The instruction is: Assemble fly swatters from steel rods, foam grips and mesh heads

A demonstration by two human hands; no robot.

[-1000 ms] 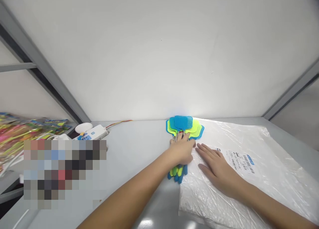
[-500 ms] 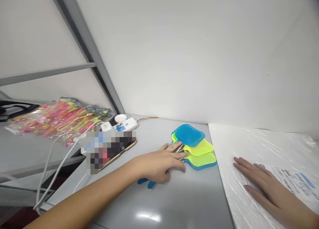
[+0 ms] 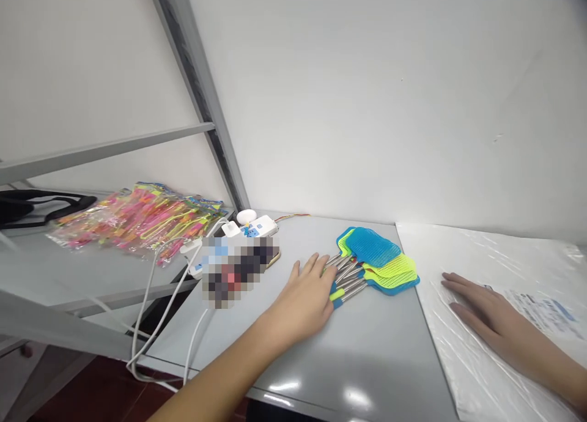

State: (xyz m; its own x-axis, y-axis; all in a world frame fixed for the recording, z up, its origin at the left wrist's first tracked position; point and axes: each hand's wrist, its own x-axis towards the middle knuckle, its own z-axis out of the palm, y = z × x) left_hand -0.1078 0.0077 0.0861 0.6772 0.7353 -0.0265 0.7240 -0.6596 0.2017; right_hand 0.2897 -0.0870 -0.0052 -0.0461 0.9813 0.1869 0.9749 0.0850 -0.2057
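Observation:
A stack of fly swatters [image 3: 373,248] lies on the grey table, with blue and yellow-green mesh heads fanned out to the right. Their thin metal shafts [image 3: 351,275] run left to blue and yellow-green grips. Across the grip ends rests my left hand [image 3: 307,296], palm down with fingers stretched out; it covers most of the grips. My right hand [image 3: 488,315] lies flat on a white plastic-wrapped sheet or package [image 3: 440,257], its fingers extended beside a printed label [image 3: 543,309]. Nothing is held in it.
Left of the swatters are a blurred-out phone [image 3: 274,260] and a white power strip [image 3: 266,226] with white cables [image 3: 160,312]. A grey metal shelf frame [image 3: 202,98] stands farther left, where bagged colourful items [image 3: 151,217] lie. A white wall [image 3: 321,104] rises behind.
My left hand has slid from the swatters' necks toward their grip ends, uncovering the metal shafts. My right hand stays on the white package. The view has shifted left.

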